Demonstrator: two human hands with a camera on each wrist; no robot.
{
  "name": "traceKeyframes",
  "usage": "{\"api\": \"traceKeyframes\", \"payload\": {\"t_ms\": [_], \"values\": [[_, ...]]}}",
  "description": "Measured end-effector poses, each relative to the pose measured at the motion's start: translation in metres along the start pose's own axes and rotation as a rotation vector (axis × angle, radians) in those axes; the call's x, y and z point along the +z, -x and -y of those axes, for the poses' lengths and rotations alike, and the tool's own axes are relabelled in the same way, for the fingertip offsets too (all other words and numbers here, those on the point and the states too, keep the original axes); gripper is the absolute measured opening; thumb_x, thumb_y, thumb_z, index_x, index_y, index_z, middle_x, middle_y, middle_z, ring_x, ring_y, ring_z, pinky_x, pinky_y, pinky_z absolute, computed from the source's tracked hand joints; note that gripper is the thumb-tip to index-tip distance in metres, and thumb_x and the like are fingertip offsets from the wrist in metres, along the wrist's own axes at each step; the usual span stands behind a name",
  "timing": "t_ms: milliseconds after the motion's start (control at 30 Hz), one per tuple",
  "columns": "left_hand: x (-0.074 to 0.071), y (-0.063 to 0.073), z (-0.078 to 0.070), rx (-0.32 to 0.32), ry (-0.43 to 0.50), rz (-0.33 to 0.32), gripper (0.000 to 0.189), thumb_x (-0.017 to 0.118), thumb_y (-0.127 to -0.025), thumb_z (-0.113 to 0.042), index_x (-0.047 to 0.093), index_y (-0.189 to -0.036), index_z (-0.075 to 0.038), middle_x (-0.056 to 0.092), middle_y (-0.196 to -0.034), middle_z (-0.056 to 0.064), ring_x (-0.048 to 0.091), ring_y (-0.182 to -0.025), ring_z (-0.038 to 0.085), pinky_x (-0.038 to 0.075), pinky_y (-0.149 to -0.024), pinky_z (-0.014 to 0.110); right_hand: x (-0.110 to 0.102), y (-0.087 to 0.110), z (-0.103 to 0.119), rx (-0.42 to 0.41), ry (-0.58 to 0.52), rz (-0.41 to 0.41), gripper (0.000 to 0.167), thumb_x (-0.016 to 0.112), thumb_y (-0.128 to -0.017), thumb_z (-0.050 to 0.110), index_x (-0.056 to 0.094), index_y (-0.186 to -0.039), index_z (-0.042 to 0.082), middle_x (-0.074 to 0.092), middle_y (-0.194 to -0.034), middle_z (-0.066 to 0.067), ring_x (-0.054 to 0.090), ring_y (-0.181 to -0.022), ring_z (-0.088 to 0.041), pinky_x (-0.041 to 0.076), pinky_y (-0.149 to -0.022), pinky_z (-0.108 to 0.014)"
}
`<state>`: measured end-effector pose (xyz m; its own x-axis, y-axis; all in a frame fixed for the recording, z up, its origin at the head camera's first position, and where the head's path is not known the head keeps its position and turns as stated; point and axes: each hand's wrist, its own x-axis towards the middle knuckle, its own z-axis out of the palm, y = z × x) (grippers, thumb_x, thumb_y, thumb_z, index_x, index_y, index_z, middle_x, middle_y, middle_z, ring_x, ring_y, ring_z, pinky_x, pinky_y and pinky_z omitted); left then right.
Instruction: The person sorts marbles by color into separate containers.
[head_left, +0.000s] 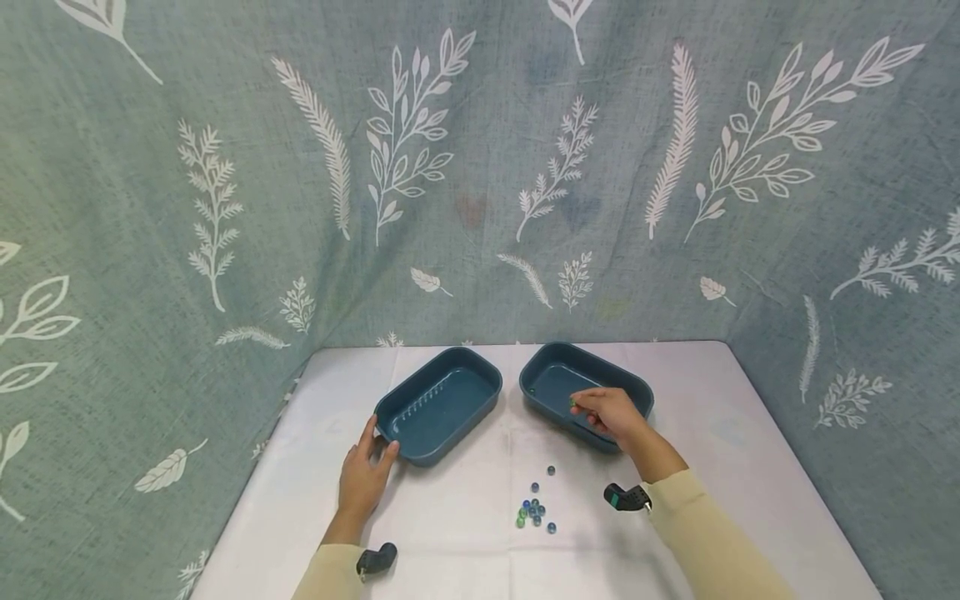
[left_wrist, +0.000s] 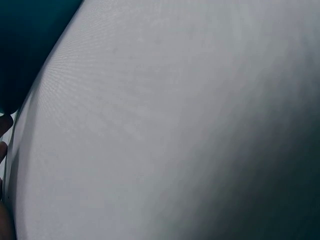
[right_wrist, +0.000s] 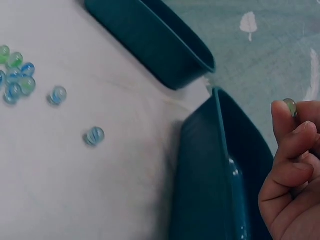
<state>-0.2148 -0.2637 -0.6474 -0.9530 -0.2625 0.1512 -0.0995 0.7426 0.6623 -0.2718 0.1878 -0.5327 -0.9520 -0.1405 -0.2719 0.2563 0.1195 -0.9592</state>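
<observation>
My right hand [head_left: 617,410] is over the right blue tray [head_left: 642,386], pinching a green glass marble [right_wrist: 290,106] between thumb and fingertips. Inside that tray, near its left end, a small dark marble [head_left: 532,391] shows. My left hand [head_left: 363,479] rests at the near left corner of the other blue tray [head_left: 437,458], its fingers loosely extended and touching the rim. Loose blue and green marbles [head_left: 532,512] lie grouped on the cloth between my arms. The left wrist view catches only parts of the left fingers [left_wrist: 5,125] beside a tray wall.
White cloth covers the table [head_left: 450,517]. Patterned fabric [head_left: 480,208] hangs behind the trays and along both sides. Two marbles sit apart from the group, toward the right tray: one [head_left: 551,471] farther out, another [head_left: 535,487] closer in.
</observation>
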Motion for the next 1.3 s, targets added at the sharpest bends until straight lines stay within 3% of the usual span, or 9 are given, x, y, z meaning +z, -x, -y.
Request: {"api": "traceKeyframes", "payload": {"t_ms": [433,1167,1300], "values": [[-0.001,0.0,-0.002,0.029,0.003,-0.036,0.073,0.056,-0.095,-0.054,0.022,-0.156,-0.032,0.045,-0.146,0.015,0.036,-0.13,0.052,0.026,-0.102,0.069,-0.016,-0.018,-0.003,0.028,0.046,-0.019,0.036,0.058,-0.099,0.016,0.059,-0.127,-0.008,0.07,-0.088,-0.003,0.047,-0.06,-0.008,0.039,-0.051,-0.021],[-0.002,0.002,-0.004,0.031,0.005,-0.033,0.073,0.056,-0.095,-0.052,0.022,-0.156,-0.031,0.047,-0.144,0.014,0.031,-0.134,0.052,0.02,-0.107,0.066,-0.017,-0.048,-0.011,0.101,0.122,-0.062,0.033,0.059,-0.098,0.017,0.062,-0.12,-0.008,0.068,-0.085,-0.002,0.047,-0.061,-0.01,0.039,-0.054,-0.023],[0.0,0.001,-0.001,0.062,0.021,-0.053,0.073,0.057,-0.094,-0.051,0.024,-0.156,-0.031,0.054,-0.138,0.013,0.036,-0.134,0.045,0.017,-0.112,0.057,-0.017,-0.053,-0.013,0.106,0.136,-0.086,0.033,0.059,-0.097,0.017,0.063,-0.118,-0.008,0.068,-0.083,-0.002,0.048,-0.06,-0.01,0.041,-0.057,-0.025]]}}
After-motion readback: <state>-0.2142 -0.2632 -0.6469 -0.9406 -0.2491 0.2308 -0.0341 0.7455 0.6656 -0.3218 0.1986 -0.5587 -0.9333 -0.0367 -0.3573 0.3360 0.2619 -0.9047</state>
